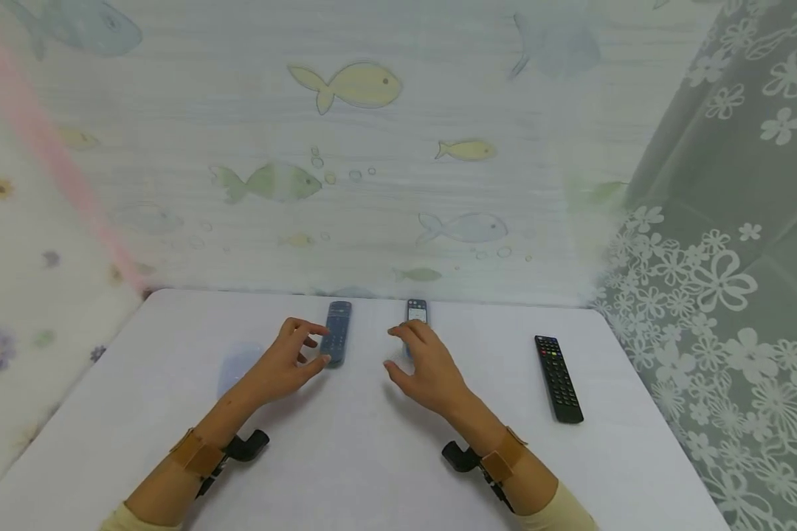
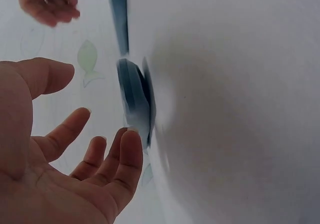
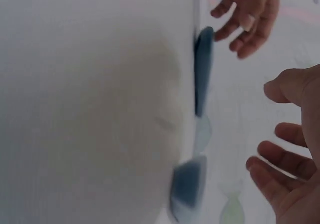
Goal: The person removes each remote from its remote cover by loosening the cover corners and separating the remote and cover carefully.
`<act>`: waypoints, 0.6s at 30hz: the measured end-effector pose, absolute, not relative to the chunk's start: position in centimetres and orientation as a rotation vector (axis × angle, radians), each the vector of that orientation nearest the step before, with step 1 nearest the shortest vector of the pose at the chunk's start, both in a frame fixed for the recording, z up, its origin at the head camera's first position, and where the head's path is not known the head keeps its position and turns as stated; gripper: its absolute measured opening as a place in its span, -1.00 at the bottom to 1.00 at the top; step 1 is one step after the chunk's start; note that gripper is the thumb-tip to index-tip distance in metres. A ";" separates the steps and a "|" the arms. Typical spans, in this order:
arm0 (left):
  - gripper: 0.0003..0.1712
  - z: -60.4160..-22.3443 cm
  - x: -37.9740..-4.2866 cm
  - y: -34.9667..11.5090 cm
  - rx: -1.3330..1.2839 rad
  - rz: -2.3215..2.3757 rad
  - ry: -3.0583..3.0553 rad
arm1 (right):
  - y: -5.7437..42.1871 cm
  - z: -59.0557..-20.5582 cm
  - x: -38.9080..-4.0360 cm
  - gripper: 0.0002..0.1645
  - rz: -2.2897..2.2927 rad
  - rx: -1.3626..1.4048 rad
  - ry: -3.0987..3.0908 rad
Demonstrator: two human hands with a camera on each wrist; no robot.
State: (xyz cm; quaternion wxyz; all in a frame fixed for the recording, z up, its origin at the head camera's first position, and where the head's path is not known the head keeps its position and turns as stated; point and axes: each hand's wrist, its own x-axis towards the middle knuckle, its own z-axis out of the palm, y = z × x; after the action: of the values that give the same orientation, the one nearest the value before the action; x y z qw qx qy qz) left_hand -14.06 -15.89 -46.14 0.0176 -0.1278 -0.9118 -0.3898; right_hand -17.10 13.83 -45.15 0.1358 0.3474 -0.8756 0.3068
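hidden: second remote (image 1: 416,313) lower part, behind right hand (image 1: 425,369)

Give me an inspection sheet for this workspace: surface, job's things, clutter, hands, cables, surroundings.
Surface: white table, rounded corners, bare in front of the person.
Job's things: blue-grey remote and second remote lie near the far edge, side by side and apart.
Clutter: black remote lies apart on the right.
Hands: left hand open, fingers spread beside the blue-grey remote; right hand open over the second remote; contact cannot be told.
Cables: nothing seen.
Surroundings: fish-print backdrop behind, floral curtain on the right; strapped wrist cameras on both forearms.
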 end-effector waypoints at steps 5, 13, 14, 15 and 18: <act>-0.45 -46.8 -14.1 -15.7 -0.395 -1.184 -2.822 | 11.5 -46.2 -17.9 -0.41 0.882 1.121 -2.524; -0.24 -47.1 -14.5 -15.9 -0.349 -1.224 -2.887 | 8.8 -46.6 -18.9 -0.32 0.966 1.159 -2.640; -0.22 -47.2 -14.6 -15.9 -0.350 -1.222 -2.895 | 8.5 -46.7 -19.0 -0.31 0.985 1.159 -2.653; -0.22 -47.2 -14.7 -15.9 -0.356 -1.214 -2.902 | 8.2 -46.8 -19.0 -0.30 1.005 1.152 -2.671; -0.21 -47.5 -15.0 -15.9 -0.400 -1.201 -2.904 | 7.3 -47.2 -19.2 -0.27 1.035 1.114 -2.741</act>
State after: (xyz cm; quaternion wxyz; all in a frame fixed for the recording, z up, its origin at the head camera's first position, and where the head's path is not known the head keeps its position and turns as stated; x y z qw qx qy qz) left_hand -14.98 -15.93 -47.47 -0.0132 -0.1262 -0.9166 -0.3791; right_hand -19.16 7.30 -47.19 0.0035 0.3552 -0.8746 0.3300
